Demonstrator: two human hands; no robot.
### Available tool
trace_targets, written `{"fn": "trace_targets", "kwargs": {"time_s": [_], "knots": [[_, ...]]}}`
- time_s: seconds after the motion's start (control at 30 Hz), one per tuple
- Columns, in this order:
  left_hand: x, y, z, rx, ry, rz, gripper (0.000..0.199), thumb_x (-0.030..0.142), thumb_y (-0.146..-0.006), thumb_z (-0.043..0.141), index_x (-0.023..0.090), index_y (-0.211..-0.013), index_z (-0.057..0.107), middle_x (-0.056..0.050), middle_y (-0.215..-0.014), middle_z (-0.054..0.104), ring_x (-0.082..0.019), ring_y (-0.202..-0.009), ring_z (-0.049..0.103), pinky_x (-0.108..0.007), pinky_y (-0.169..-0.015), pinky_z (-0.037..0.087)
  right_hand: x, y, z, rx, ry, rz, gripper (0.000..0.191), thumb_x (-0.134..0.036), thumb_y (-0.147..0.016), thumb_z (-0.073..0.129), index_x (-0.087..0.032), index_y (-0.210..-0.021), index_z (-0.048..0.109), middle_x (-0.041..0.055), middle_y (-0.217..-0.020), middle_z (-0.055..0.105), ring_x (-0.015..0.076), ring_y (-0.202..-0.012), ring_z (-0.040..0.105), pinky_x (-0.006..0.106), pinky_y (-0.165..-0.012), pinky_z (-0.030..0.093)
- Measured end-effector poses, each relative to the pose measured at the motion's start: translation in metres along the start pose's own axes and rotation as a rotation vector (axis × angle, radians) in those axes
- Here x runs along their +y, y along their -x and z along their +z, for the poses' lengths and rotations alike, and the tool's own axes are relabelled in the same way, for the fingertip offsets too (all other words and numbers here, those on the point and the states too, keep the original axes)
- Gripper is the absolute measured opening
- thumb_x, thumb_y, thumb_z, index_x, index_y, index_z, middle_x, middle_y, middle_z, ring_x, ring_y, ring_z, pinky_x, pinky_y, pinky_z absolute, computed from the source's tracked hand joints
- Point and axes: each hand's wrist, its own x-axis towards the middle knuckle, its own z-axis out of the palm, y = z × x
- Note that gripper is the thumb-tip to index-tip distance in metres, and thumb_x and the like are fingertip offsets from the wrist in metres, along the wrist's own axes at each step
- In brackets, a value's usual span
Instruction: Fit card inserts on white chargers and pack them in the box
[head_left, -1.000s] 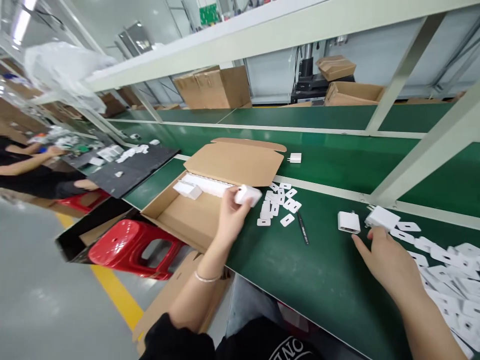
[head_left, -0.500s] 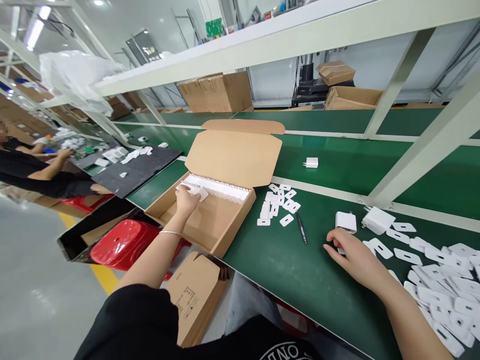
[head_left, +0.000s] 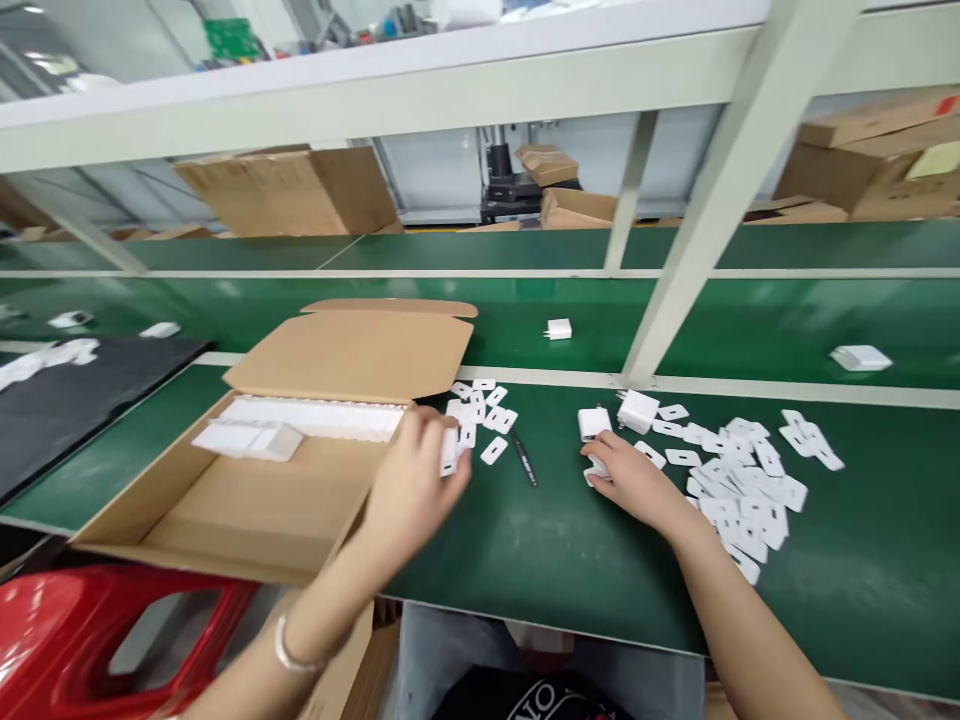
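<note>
My left hand [head_left: 412, 475] is beside the right wall of the open cardboard box [head_left: 262, 510]. Its fingers and thumb pinch a small white slotted plate [head_left: 448, 455], partly covered by the hand. A loose group of similar white plates [head_left: 493, 451] lies just beyond. My right hand [head_left: 634, 480] rests on the green bench, fingers curled over a small white piece [head_left: 598, 468] that is mostly hidden. Right behind that hand stand a white charger [head_left: 595, 423] and another white plug charger [head_left: 638, 411]. White chargers in a row [head_left: 251, 438] lie inside the box.
A black pen-like tool [head_left: 524, 459] lies between my hands. A large pile of white plates [head_left: 739, 490] spreads to the right. Single chargers [head_left: 558, 329] stand on the raised green strip. A slanted post [head_left: 697, 230] rises behind. A red stool [head_left: 112, 630] is at lower left.
My left hand has left the box's inside and moved right, to the small plate group. White chargers now lie in the box where it was. The view has turned right; my right hand stays near the chargers.
</note>
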Motion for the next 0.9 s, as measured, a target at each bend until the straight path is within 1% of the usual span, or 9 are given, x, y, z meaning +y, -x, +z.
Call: {"fn": "trace_targets", "kwargs": {"time_s": [0.07,0.17,0.27,0.33,0.43,0.53,0.6,0.73,0.9], "knots": [[0.04,0.0,0.023,-0.049,0.158,0.149,0.021,0.024,-0.099,0.054,0.021,-0.12,0.057,-0.013,-0.121,0.058,-0.028,-0.098,0.07,-0.035,-0.075,0.058,-0.004,0.002,-0.003,0.001,-0.022,-0.009,0.026,-0.013,-0.094,0.063,-0.019,-0.119,0.066,0.0104,-0.123,0.063,0.0243,-0.11,0.067,0.035,-0.092,0.055],[0.072,-0.014,0.068,-0.203,0.299,0.225,0.032,0.018,-0.1,0.05,0.022,-0.131,0.055,-0.014,-0.128,0.057,-0.025,-0.094,0.071,-0.037,-0.078,0.06,-0.005,0.005,-0.006,0.032,0.041,0.058,0.023,-0.015,-0.09,0.071,-0.017,-0.111,0.064,0.0111,-0.118,0.063,0.0267,-0.112,0.064,0.036,-0.091,0.054],[0.081,-0.04,0.114,-0.37,0.476,0.263,0.044,0.019,-0.098,0.054,0.022,-0.142,0.051,-0.016,-0.143,0.05,-0.026,-0.101,0.071,-0.041,-0.084,0.062,-0.002,0.006,-0.008,0.072,0.13,0.206,0.025,-0.021,-0.087,0.078,-0.015,-0.105,0.061,0.0126,-0.112,0.063,0.028,-0.103,0.064,0.037,-0.085,0.053],[0.083,-0.056,0.137,-0.425,0.568,0.283,0.048,0.023,-0.097,0.059,0.023,-0.145,0.052,-0.017,-0.149,0.048,-0.029,-0.113,0.069,-0.046,-0.096,0.059,0.002,0.006,-0.008,0.09,0.143,0.255,0.025,-0.024,-0.087,0.078,-0.015,-0.102,0.061,0.013,-0.11,0.063,0.0281,-0.1,0.064,0.037,-0.082,0.052],[0.086,-0.071,0.157,-0.428,0.592,0.308,0.043,0.024,-0.098,0.061,0.024,-0.141,0.06,-0.015,-0.136,0.06,-0.032,-0.124,0.062,-0.054,-0.109,0.05,0.004,0.004,-0.006,0.102,0.132,0.249,0.021,-0.023,-0.089,0.078,-0.016,-0.1,0.062,0.0128,-0.109,0.064,0.028,-0.102,0.065,0.036,-0.082,0.052],[0.086,-0.073,0.162,-0.413,0.651,0.27,0.037,0.029,-0.099,0.062,0.024,-0.135,0.067,-0.011,-0.118,0.069,-0.03,-0.115,0.064,-0.051,-0.107,0.05,0.003,0.003,-0.003,0.1,0.119,0.225,0.016,-0.02,-0.09,0.076,-0.016,-0.099,0.063,0.0117,-0.107,0.065,0.0272,-0.102,0.066,0.034,-0.083,0.051],[0.082,-0.071,0.158,-0.417,0.785,0.154,0.034,0.037,-0.1,0.062,0.025,-0.13,0.071,-0.009,-0.115,0.071,-0.027,-0.108,0.067,-0.045,-0.102,0.053,0.001,0.003,-0.001,0.1,0.107,0.214,0.015,-0.019,-0.09,0.075,-0.016,-0.099,0.063,0.0108,-0.107,0.066,0.0258,-0.1,0.067,0.033,-0.082,0.051],[0.07,-0.059,0.139,-0.459,1.15,-0.147,0.046,0.054,-0.101,0.057,0.022,-0.131,0.072,-0.012,-0.127,0.072,-0.021,-0.093,0.072,-0.035,-0.084,0.059,-0.004,0.002,0.001,0.114,0.083,0.228,0.016,-0.019,-0.091,0.074,-0.017,-0.101,0.062,0.0089,-0.108,0.066,0.0231,-0.093,0.067,0.031,-0.076,0.047],[0.057,-0.043,0.111,-0.423,1.328,-0.283,0.057,0.065,-0.099,0.057,0.019,-0.13,0.074,-0.015,-0.123,0.074,-0.019,-0.087,0.073,-0.031,-0.077,0.056,-0.005,0.0,0.004,0.254,-0.022,0.256,0.01,-0.018,-0.097,0.065,-0.019,-0.106,0.062,0.0071,-0.108,0.068,0.0191,-0.083,0.066,0.029,-0.07,0.046]]}}
